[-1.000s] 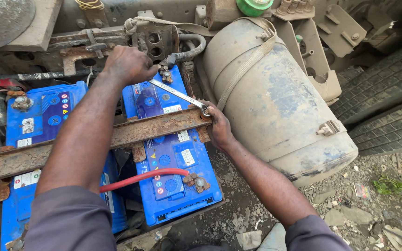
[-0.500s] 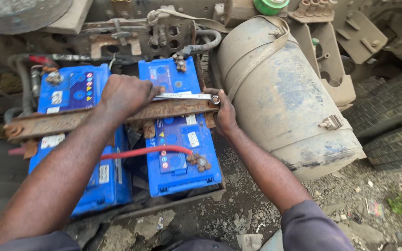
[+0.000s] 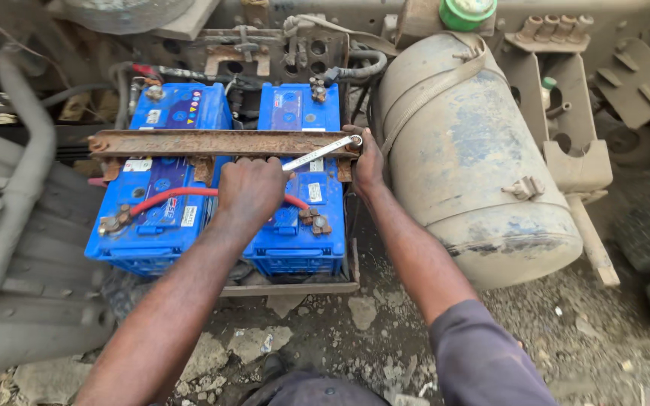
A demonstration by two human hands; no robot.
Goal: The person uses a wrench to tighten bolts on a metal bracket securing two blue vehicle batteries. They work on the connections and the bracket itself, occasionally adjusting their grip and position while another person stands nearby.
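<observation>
Left hand (image 3: 248,188) moved down off rusty flat steel clamp bar (image 3: 189,142), now fisted on thin silver ring spanner (image 3: 317,153); spanner stiff, slippery, grip mid-shank. Right hand (image 3: 368,162) pinches bar end.

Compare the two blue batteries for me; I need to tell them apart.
The left battery sits beside the grey hose, its top mostly visible; the right battery sits beside the metal tank and is partly covered by the left hand. Both lie under the rusty bar, joined by the red cable.

Small white rectangular labels (image 3: 189,216) on both blue battery tops, multicoloured sticker strip (image 3: 187,116) on left battery rear
</observation>
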